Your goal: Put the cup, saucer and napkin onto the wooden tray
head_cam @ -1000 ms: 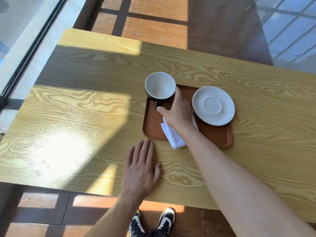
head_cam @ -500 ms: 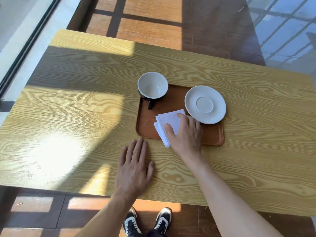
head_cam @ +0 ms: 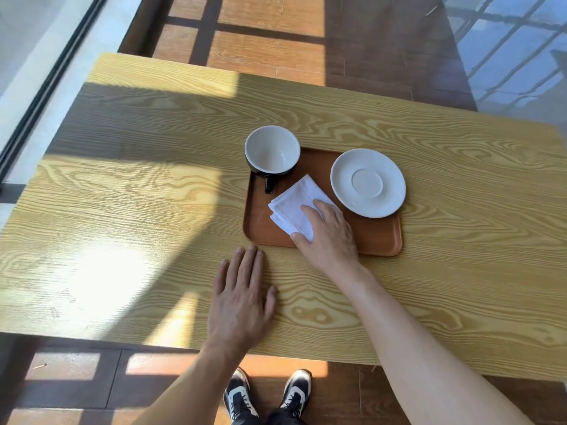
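Observation:
A brown wooden tray (head_cam: 377, 240) lies on the table, right of centre. A cup (head_cam: 272, 150), black outside and white inside, stands at the tray's far left corner with its handle toward me. The white saucer (head_cam: 368, 182) rests on the tray's far right part. A folded white napkin (head_cam: 293, 207) lies on the tray between them. My right hand (head_cam: 329, 236) rests on the napkin's near right part, thumb at its near edge and fingers over it. My left hand (head_cam: 239, 297) lies flat on the table in front of the tray, fingers apart.
The light wood-grain table (head_cam: 129, 210) has its near edge just above my shoes (head_cam: 267, 394). Bright sun patches fall on its left side. A window frame (head_cam: 46, 84) runs along the far left, and tiled floor lies beyond the table.
My right hand left the cup handle, came back to the napkin, and pushed it further onto the tray. The left hand stayed flat on the table.

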